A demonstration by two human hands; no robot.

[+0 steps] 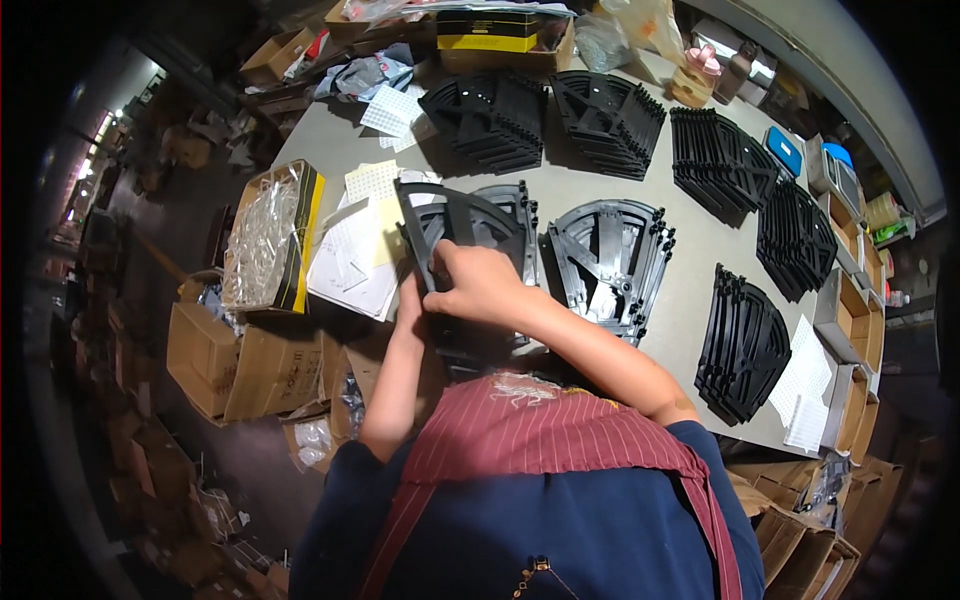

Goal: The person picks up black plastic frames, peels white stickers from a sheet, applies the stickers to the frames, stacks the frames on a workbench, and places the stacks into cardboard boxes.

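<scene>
A black fan-shaped plastic frame (462, 218) is raised and tilted in front of me, above another frame of the same shape. My right hand (480, 285) is closed on its lower left part, thumb and forefinger at the inner edge. My left hand (410, 302) is against the frame's lower left side, its fingers hidden behind the plastic. Just right of the hands lies a stack of grey-black fan-shaped frames (608, 255). Two fanned-out stacks of black frames, a left one (485, 115) and a right one (608, 115), lie farther back.
More black frame stacks (742, 345) lie along the table's right side. Left of my hands are paper sheets (350, 265) and a box of clear plastic pieces (265, 235). Open cardboard trays (848, 310) line the right edge. A pink-lidded jar (697, 75) stands far right.
</scene>
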